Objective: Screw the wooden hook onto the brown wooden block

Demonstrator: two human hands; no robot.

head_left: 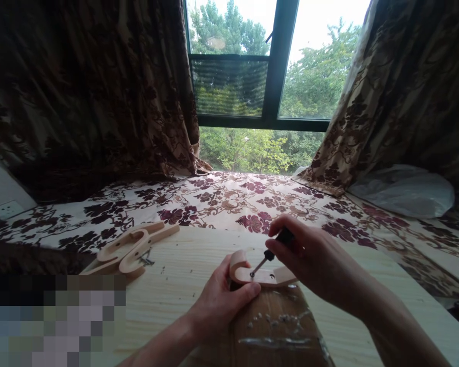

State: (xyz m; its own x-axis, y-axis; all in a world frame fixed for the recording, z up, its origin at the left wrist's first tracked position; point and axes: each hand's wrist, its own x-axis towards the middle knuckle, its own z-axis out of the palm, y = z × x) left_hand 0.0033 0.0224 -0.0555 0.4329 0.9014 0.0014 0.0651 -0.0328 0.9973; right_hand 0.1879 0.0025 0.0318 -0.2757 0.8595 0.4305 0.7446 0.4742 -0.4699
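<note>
My left hand (222, 295) grips the curled end of a pale wooden hook (239, 270), with the thumb along its near side. My right hand (309, 255) is closed around the black handle of a screwdriver (259, 265). Its shaft slants down to the left, and the tip meets a hole or screw in the hook's flat part. A second dark hole shows to the right of the tip. Under the hook lies a brown, scuffed block or box (275, 331) with shiny tape-like streaks. Whether a screw sits under the tip is too small to tell.
More curved wooden hooks (156, 234) lie at the left on a pale wooden board (176, 285), beside several loose screws (148, 259). Beyond is a flowered cloth (222, 199), with a clear plastic bag (405, 191) at the right. Patterned curtains (153, 102) flank the window.
</note>
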